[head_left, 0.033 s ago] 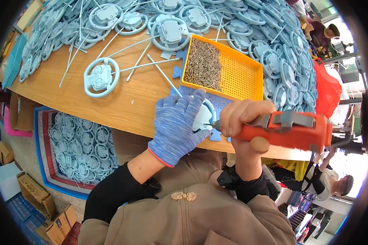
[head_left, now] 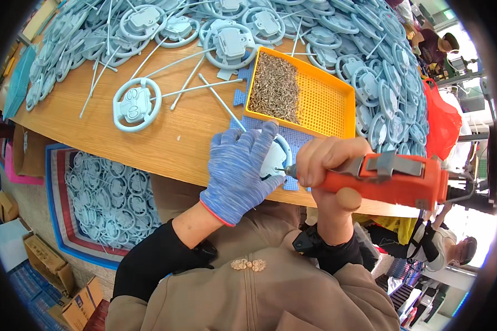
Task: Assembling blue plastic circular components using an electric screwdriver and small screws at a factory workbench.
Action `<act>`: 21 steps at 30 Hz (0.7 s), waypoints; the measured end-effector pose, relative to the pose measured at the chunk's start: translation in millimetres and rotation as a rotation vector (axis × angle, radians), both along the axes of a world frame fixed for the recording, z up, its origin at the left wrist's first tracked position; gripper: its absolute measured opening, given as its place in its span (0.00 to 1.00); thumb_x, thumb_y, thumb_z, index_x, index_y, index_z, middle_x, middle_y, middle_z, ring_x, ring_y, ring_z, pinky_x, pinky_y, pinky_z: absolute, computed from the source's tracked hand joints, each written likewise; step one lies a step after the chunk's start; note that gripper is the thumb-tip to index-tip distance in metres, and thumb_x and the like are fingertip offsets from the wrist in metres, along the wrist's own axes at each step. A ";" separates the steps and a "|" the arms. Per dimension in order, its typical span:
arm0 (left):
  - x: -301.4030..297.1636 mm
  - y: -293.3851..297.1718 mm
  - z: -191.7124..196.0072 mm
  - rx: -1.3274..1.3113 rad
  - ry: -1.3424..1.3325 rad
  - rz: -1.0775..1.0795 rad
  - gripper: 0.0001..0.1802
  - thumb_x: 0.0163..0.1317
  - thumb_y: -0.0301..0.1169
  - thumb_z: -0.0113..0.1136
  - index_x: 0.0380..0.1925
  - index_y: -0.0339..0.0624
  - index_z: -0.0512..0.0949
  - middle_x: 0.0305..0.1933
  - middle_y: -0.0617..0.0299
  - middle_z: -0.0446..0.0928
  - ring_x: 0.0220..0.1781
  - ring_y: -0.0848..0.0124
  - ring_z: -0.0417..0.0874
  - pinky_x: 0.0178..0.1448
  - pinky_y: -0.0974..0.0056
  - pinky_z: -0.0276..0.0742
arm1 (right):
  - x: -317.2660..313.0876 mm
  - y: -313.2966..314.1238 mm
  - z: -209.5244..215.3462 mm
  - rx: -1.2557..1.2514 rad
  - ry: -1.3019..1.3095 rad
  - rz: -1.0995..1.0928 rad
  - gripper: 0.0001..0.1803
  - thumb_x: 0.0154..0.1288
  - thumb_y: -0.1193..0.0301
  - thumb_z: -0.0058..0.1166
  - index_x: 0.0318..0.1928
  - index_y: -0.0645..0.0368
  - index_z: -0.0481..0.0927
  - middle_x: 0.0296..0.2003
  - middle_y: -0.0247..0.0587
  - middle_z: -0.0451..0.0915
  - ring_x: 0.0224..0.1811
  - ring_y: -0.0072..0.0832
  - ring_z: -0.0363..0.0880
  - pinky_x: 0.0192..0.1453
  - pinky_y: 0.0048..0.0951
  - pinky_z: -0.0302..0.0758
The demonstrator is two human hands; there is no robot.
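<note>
My left hand (head_left: 234, 171), in a blue knitted glove, presses and holds a light-blue plastic toy steering wheel (head_left: 273, 161) on a blue mat (head_left: 301, 139) at the table's front edge. Much of that wheel is hidden under the glove. A thin rod sticks out beyond the fingers. Bare and closed, my right hand (head_left: 335, 163) grips an orange power screwdriver (head_left: 400, 179) lying level. Its bit (head_left: 283, 169) meets the right side of the held wheel. Just behind the mat, a yellow tray (head_left: 327, 102) contains many small screws (head_left: 273, 88) in its left half.
Another steering wheel (head_left: 136, 105) with a rod lies left on the wooden table (head_left: 188, 143). Heaped wheels (head_left: 232, 44) cover the back and right. At lower left, a striped bag (head_left: 55, 190) holds more. A red plastic bag (head_left: 442, 121) hangs at right, with other people beyond.
The screwdriver's body has shifted very slightly and its tilt differs a little. My left hand and the held steering wheel stay in place.
</note>
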State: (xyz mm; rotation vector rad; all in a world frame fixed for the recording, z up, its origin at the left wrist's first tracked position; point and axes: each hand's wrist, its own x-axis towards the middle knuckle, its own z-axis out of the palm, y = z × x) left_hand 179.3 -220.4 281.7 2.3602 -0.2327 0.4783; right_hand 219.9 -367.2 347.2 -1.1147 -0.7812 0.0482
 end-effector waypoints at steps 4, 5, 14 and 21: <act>0.8 0.8 -0.2 0.017 -0.008 -0.002 0.43 0.39 0.45 0.71 0.59 0.45 0.68 0.45 0.58 0.75 0.47 0.57 0.72 0.51 0.51 0.64 | -10.1 12.0 6.2 -0.107 0.007 -0.113 0.31 0.54 0.43 0.61 0.37 0.58 0.68 0.19 0.35 0.69 0.19 0.26 0.69 0.22 0.25 0.66; 1.1 1.5 2.1 0.039 0.016 -0.013 0.44 0.40 0.44 0.70 0.60 0.45 0.68 0.45 0.57 0.74 0.47 0.56 0.72 0.51 0.51 0.64 | -9.7 13.5 6.2 -0.107 0.007 -0.114 0.31 0.54 0.43 0.61 0.37 0.58 0.68 0.19 0.35 0.69 0.19 0.26 0.69 0.22 0.25 0.66; -35.7 34.2 13.0 0.122 -0.023 -0.074 0.42 0.41 0.43 0.70 0.61 0.48 0.68 0.44 0.57 0.72 0.48 0.53 0.71 0.52 0.52 0.67 | 17.0 -35.3 11.9 0.035 0.089 -0.146 0.35 0.52 0.33 0.54 0.40 0.53 0.71 0.16 0.25 0.64 0.16 0.19 0.62 0.21 0.24 0.59; -159.5 146.2 -5.1 0.567 0.339 0.382 0.47 0.41 0.43 0.72 0.63 0.39 0.64 0.57 0.44 0.68 0.57 0.46 0.68 0.62 0.48 0.63 | 83.8 -95.6 13.1 0.123 0.115 -0.461 0.31 0.55 0.41 0.58 0.44 0.55 0.74 0.23 0.30 0.65 0.26 0.22 0.62 0.35 0.26 0.62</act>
